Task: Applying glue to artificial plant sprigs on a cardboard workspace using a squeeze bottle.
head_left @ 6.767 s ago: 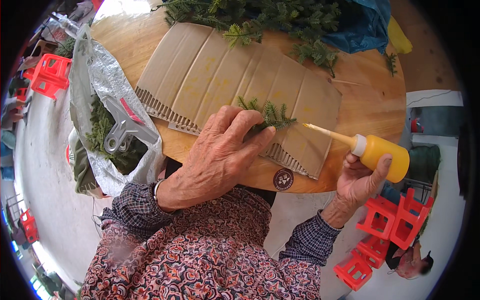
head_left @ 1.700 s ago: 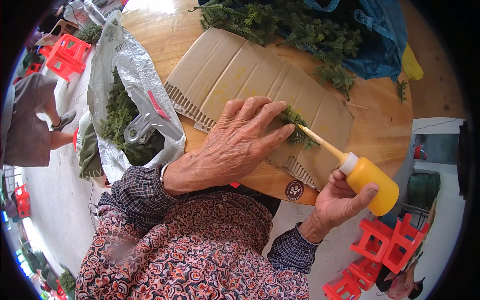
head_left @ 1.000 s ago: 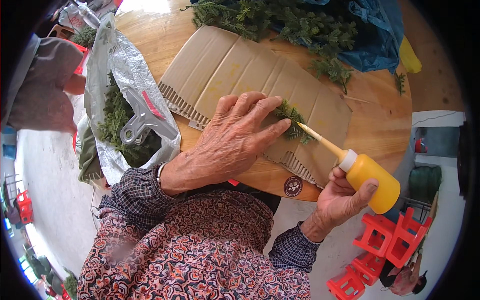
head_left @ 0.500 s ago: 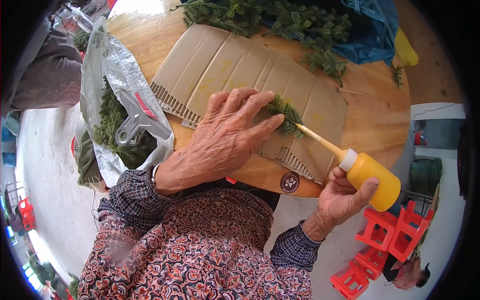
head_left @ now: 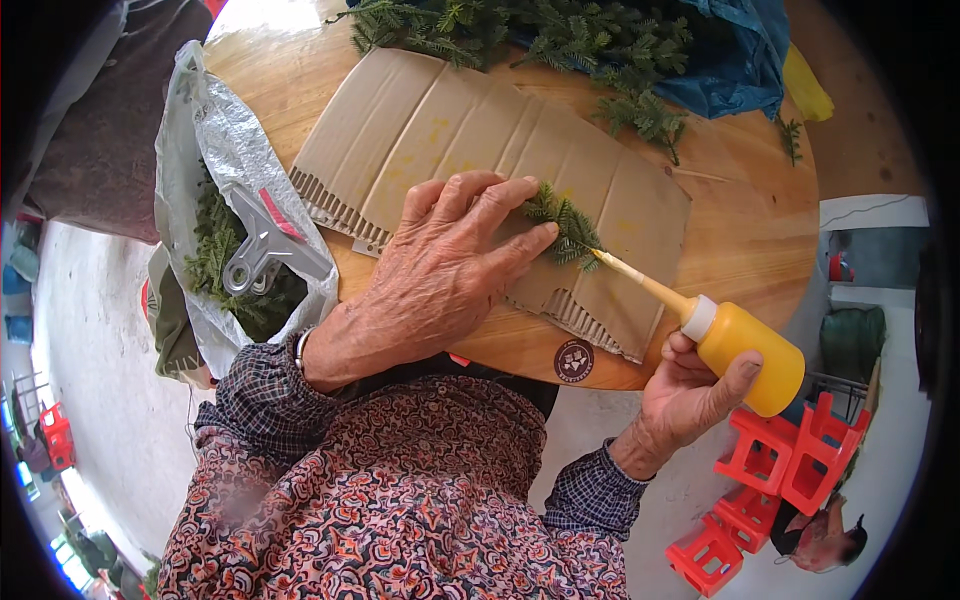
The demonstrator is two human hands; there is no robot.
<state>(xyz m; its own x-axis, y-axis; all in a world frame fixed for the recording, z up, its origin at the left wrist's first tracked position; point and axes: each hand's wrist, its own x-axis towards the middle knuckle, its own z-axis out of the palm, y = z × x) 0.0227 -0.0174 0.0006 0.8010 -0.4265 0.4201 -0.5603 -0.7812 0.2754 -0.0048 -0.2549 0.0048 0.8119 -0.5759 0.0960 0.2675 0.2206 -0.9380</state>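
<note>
A short green fir sprig point(head_left: 572, 232) lies on a sheet of brown cardboard point(head_left: 480, 125). Thumb and fingertips of my left hand point(head_left: 440, 265) grip its left end and press it down. My right hand point(head_left: 690, 395) is wrapped round a yellow squeeze bottle point(head_left: 750, 355) with a white collar. The bottle's long thin nozzle point(head_left: 645, 280) slants up to the left, its yellow tip at the right end of the sprig. Yellow smears mark the cardboard beyond my left fingers.
A silvery bag point(head_left: 225, 115) of fir cuttings with a large grey clip point(head_left: 265, 250) sits at left. More fir branches point(head_left: 600, 45) and a blue bag point(head_left: 745, 60) lie along the table's point(head_left: 755, 235) far side. Red stools point(head_left: 760, 450) stand at lower right, near another person point(head_left: 825, 540).
The nozzle tip has shifted slightly along the end of the sprig, and my right hand still holds the bottle. My left hand keeps its grip. The whole view has moved slightly.
</note>
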